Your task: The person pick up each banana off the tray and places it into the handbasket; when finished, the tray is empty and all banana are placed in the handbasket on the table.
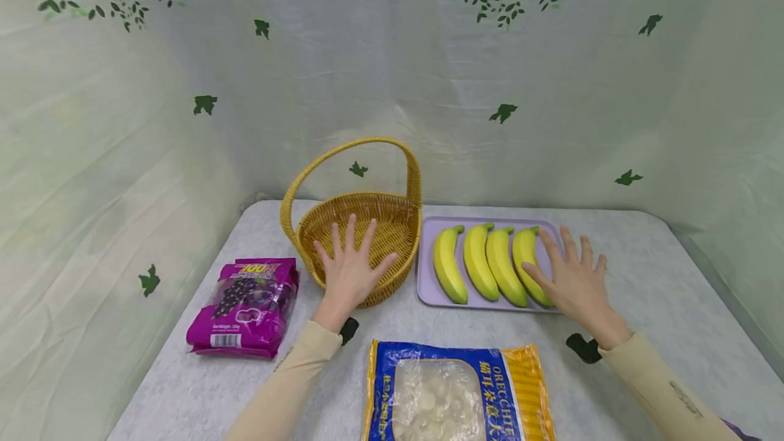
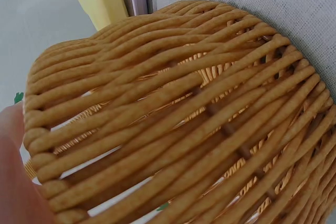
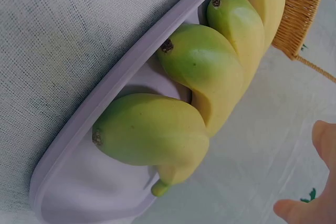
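With its fingers spread, the left hand (image 1: pixel 350 269) is over the front of a wicker basket (image 1: pixel 395 223) with a tall arched handle. In the left wrist view the woven side of the basket (image 2: pixel 173 114) fills most of the picture, part of the hand at the left edge. Over the right end of a lilac tray (image 1: pixel 430 291) is the right hand (image 1: pixel 578 284), fingers also spread, holding nothing. Several yellow bananas (image 1: pixel 450 264) with green tips lie side by side on the tray. The right wrist view shows the bananas (image 3: pixel 157 129) close up, fingertips (image 3: pixel 325 140) apart from them.
A purple bag with grape pictures (image 1: pixel 245 308) lies at the left of the table (image 1: pixel 661 278). At the front, between the forearms, is a blue and yellow pasta bag (image 1: pixel 456 393) with a see-through window. A pale leaf-printed curtain (image 1: pixel 392 73) stands behind and at the sides.
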The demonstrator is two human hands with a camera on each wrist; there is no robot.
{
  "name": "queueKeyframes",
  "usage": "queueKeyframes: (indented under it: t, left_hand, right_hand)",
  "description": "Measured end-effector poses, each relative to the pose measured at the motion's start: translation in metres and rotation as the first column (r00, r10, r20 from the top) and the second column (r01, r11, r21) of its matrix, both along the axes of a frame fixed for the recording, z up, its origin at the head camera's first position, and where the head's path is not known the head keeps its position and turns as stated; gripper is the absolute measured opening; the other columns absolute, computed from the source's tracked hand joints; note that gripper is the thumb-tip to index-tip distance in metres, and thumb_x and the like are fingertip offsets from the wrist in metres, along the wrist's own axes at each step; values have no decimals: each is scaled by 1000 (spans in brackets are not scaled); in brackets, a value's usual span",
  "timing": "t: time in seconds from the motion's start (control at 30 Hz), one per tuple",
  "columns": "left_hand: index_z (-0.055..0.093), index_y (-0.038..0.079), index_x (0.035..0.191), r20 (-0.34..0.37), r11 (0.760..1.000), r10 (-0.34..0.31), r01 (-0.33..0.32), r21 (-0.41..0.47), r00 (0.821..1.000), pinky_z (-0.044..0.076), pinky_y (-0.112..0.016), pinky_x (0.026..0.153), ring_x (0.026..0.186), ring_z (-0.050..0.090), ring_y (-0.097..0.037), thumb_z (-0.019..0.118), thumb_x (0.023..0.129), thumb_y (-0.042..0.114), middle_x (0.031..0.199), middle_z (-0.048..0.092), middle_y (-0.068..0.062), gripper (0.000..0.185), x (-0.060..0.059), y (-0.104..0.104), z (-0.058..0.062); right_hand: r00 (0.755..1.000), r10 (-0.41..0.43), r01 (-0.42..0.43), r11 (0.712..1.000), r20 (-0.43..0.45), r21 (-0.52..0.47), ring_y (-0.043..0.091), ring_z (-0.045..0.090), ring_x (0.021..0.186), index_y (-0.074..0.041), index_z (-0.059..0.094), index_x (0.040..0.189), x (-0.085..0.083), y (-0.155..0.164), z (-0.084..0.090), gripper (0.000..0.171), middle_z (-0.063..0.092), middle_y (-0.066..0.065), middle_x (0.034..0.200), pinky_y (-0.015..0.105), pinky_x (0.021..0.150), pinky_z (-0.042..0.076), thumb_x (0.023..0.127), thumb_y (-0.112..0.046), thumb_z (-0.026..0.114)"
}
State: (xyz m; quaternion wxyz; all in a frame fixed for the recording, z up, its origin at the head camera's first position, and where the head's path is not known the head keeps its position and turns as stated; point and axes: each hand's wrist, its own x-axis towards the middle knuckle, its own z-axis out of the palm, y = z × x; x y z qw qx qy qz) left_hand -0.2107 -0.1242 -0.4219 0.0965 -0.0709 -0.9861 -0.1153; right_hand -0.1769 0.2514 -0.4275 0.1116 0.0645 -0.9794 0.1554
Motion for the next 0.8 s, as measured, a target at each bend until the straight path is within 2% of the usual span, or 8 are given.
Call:
queueKeyframes:
  t: [0.17,0.3,0.4,0.5,0.67,0.73,0.8]
  left_hand:
    - [20,26,154,-10,1000,8,-8,-8,1000,-4,-72,103,140,-5,-45,38,88,72,159,6,-14,83,-1,-2,0]
    - [22,25,154,-10,1000,7,-7,10,1000,-6,-72,103,140,-5,-45,38,88,72,158,8,-15,82,0,-2,1]
    - [22,25,154,-9,1000,-4,4,21,1000,-9,-71,102,140,-6,-45,40,88,71,158,8,-15,82,1,0,1]
    - [22,25,154,-17,999,-23,24,26,1000,-7,-71,102,140,-4,-44,41,89,70,158,8,-15,81,4,1,3]
    - [23,25,154,-58,989,-97,103,107,994,-2,-70,105,141,0,-43,49,89,63,158,10,-13,79,15,0,9]
    - [24,26,153,-91,975,-142,155,158,986,1,-68,107,141,4,-42,53,90,59,158,11,-12,77,21,-4,14]
    - [27,25,153,-145,948,-201,230,220,969,10,-66,108,141,11,-40,58,90,52,158,14,-11,74,28,-10,19]
  right_hand:
    - [1000,6,-6,1000,20,3,62,9,130,-11,20,152,-3,-2,1,78,14,32,151,82,93,4,94,-59,43]
    - [999,6,-7,1000,33,8,61,8,131,-12,19,153,-3,-3,1,79,11,31,152,81,94,3,94,-59,43]
    - [1000,9,-9,1000,24,4,61,8,131,-12,20,153,-3,-1,0,78,12,31,152,81,94,4,94,-57,45]
    - [1000,22,-22,1000,4,-5,60,10,131,-12,19,153,-2,1,0,77,14,31,151,80,94,7,94,-54,48]
    - [994,93,-96,994,-56,-60,59,17,129,-9,22,152,-3,6,0,77,19,32,149,77,96,16,93,-46,57]
    - [987,141,-149,982,-78,-115,58,19,129,-8,23,151,-6,9,0,77,19,33,148,76,97,17,93,-41,60]
    - [978,190,-203,960,-88,-190,57,19,130,-8,22,151,-11,12,-1,77,19,33,148,75,98,16,92,-34,63]
